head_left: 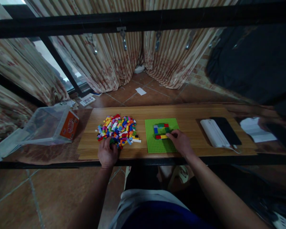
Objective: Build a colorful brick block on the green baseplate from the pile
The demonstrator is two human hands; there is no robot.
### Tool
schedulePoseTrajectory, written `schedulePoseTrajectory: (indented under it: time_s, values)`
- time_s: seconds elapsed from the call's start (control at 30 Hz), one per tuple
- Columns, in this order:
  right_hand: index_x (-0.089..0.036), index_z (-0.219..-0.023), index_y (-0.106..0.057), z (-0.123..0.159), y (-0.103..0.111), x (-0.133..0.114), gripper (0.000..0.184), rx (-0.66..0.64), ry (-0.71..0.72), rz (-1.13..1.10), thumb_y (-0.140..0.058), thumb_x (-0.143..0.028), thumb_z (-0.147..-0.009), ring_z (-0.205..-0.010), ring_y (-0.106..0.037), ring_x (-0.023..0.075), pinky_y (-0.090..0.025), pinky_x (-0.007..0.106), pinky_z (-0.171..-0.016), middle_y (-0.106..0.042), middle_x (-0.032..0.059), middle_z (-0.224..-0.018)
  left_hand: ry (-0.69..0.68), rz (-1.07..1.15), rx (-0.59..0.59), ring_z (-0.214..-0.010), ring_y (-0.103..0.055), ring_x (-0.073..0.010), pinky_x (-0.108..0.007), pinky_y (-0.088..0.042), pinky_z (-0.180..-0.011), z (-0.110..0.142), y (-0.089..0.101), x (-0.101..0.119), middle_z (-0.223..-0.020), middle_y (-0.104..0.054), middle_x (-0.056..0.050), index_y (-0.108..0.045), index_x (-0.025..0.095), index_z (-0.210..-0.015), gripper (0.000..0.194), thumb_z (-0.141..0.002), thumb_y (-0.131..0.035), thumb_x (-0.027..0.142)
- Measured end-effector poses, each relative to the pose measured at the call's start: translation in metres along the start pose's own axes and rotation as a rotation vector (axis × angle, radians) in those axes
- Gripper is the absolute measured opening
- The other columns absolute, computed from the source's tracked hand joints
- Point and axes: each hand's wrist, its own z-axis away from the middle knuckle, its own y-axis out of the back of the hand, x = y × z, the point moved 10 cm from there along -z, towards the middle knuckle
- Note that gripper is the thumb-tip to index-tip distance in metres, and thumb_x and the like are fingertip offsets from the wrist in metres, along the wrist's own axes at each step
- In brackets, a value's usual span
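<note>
A pile of colourful toy building bricks (120, 127) lies on the left half of the wooden board. At the pile's near edge is my left hand (107, 152), its fingers curled down among the bricks; a dark green brick (112, 140) shows by the fingertips, but the grip itself is hidden. On a bright green studded baseplate (154, 147), red, yellow, blue, grey and green bricks form a rectangular outline (162, 125). My right hand (180, 141) pinches at the outline's near right corner, where its fingertips cover a brick that is part of, or touching, the outline.
A clear plastic box (47, 124) with an orange label stands left of the wooden board (190, 114). To the right lie a white power bank (214, 133) with a cable and a black phone-like slab (226, 128). A dark metal bar (143, 22) crosses beyond the board.
</note>
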Motion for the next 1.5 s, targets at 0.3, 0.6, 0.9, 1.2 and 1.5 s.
schedulePoseTrajectory:
  time_s: [0.3,0.6,0.9,1.2,1.5]
  values:
    - [-0.021,-0.076,-0.064,-0.009,0.001,0.006,0.045,-0.092,-0.006,-0.083,-0.037,-0.054,-0.091,-0.071,-0.063,0.0218,-0.045,0.033,-0.066,-0.069,0.0079,-0.075,-0.006,0.004,0.014,-0.101,-0.059,-0.0258,-0.037,-0.048,-0.090,0.000,0.001,0.000,-0.106,-0.065,-0.011,-0.063,0.017,-0.117,0.037,-0.083,-0.048,0.020]
    - [-0.020,-0.077,-0.067,-0.011,0.002,0.008,0.034,-0.100,0.018,-0.148,-0.053,-0.051,-0.082,-0.071,-0.064,0.0207,-0.046,0.032,-0.064,-0.070,0.0050,-0.073,0.013,0.004,0.007,-0.099,-0.059,-0.0257,-0.037,-0.048,-0.088,-0.001,0.002,0.000,-0.103,-0.064,-0.011,-0.063,0.018,-0.117,0.038,-0.082,-0.049,0.021]
    - [-0.021,-0.070,-0.065,-0.008,0.003,0.004,0.034,-0.105,-0.014,-0.133,-0.058,-0.053,-0.077,-0.065,-0.062,0.0205,-0.041,0.032,-0.060,-0.069,0.0047,-0.069,0.005,0.005,0.015,-0.100,-0.060,-0.0249,-0.035,-0.048,-0.089,0.000,0.001,0.001,-0.107,-0.066,-0.011,-0.064,0.016,-0.115,0.035,-0.084,-0.047,0.020]
    - [-0.020,-0.075,-0.067,-0.001,0.007,0.003,0.041,-0.040,0.003,-0.066,-0.051,-0.056,-0.082,-0.068,-0.062,0.0229,-0.041,0.033,-0.063,-0.069,0.0080,-0.073,0.002,-0.006,0.016,-0.103,-0.060,-0.0238,-0.033,-0.047,-0.090,0.003,-0.003,-0.003,-0.107,-0.065,-0.010,-0.062,0.017,-0.117,0.036,-0.084,-0.049,0.019]
    - [-0.015,-0.082,-0.069,-0.001,0.010,0.053,0.054,0.048,-0.280,-0.526,-0.059,-0.066,-0.072,-0.060,-0.058,0.0172,-0.043,0.028,-0.054,-0.067,0.0060,-0.067,-0.012,0.008,0.024,-0.103,-0.060,-0.0244,-0.035,-0.048,-0.092,0.003,0.000,0.000,-0.110,-0.066,-0.010,-0.063,0.017,-0.116,0.036,-0.083,-0.049,0.017]
